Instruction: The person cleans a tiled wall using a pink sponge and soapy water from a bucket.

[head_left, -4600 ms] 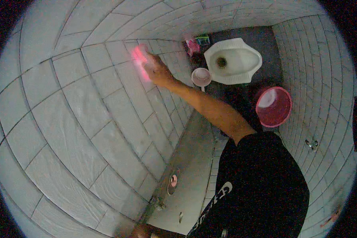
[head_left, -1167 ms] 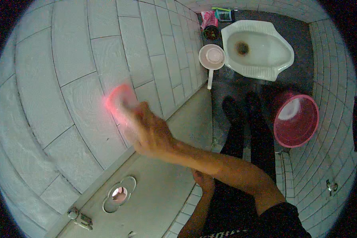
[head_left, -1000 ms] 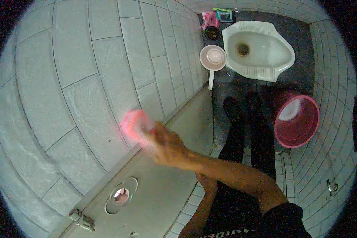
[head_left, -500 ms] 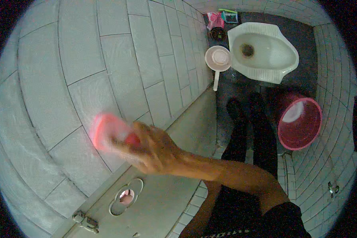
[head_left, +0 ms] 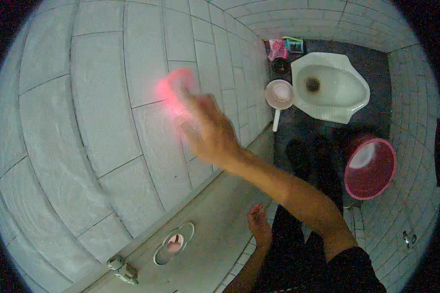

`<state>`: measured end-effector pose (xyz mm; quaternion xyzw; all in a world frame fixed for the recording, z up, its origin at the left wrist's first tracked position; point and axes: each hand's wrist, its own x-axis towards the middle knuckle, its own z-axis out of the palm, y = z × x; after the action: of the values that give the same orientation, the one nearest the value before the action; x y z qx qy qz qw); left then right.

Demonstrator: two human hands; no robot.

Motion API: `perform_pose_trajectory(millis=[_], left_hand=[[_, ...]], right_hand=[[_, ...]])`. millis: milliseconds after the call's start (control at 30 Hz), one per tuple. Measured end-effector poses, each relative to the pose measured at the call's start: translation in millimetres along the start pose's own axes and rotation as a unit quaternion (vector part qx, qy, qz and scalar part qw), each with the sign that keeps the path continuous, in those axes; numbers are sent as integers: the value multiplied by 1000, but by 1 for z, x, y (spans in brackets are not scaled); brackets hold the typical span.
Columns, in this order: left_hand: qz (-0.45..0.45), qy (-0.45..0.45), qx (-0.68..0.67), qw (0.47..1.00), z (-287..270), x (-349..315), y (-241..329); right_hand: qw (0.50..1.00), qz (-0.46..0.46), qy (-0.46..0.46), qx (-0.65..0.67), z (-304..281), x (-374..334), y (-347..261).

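Against the pale tiled wall [head_left: 107, 93], my right hand [head_left: 210, 134] is closed around a pink scrubbing brush [head_left: 173, 88]. Motion smears the brush, so its bristles cannot be made out. Faint whitish streaks show on the tiles around it. My right forearm crosses from the lower right in front of my body. Lower down, near the door's edge, my left hand [head_left: 258, 219] hangs with its fingers curled in and nothing visible in them.
A grey door [head_left: 210, 234] with a latch [head_left: 122, 269] runs below the wall. On the dark floor are a squat toilet [head_left: 342, 73], a white long-handled dipper [head_left: 279, 95], a pink bucket [head_left: 371, 171] and a pink packet [head_left: 278, 49]. A tap [head_left: 409, 238] juts from the right wall.
My right hand has swept the brush up and to the right across the tiles. My left hand, mostly hidden behind the right forearm before, now shows. The whole view has shifted slightly.
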<state>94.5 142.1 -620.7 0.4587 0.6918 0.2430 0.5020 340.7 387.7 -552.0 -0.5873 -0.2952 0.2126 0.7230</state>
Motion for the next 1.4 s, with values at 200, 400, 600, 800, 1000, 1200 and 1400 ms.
perform_pose_trajectory(millis=[200, 400, 600, 800, 1000, 1200, 1400], left_hand=[[-7, -46, 28, 998, 7, 10, -7], [-65, -88, 44, 993, 57, 23, 6], [6, -142, 110, 984, 60, 31, -58], [-81, -125, 81, 985, 137, 38, -62], [-50, -203, 89, 974, 169, 40, -66], [-41, -274, 91, 957, 164, 46, -74], [62, -397, 137, 906, 205, 43, -70]], right_hand=[[984, -152, -98, 11, -1, -49, -23], [965, 223, -125, -63, -37, -112, 86], [947, 290, -97, -96, -111, -174, 110], [909, 347, 74, -217, -230, -224, 92], [876, 386, 76, -278, -323, -259, 114], [822, 523, 142, -174, -334, -231, 60], [829, 495, 30, -258, -390, -274, 21]])
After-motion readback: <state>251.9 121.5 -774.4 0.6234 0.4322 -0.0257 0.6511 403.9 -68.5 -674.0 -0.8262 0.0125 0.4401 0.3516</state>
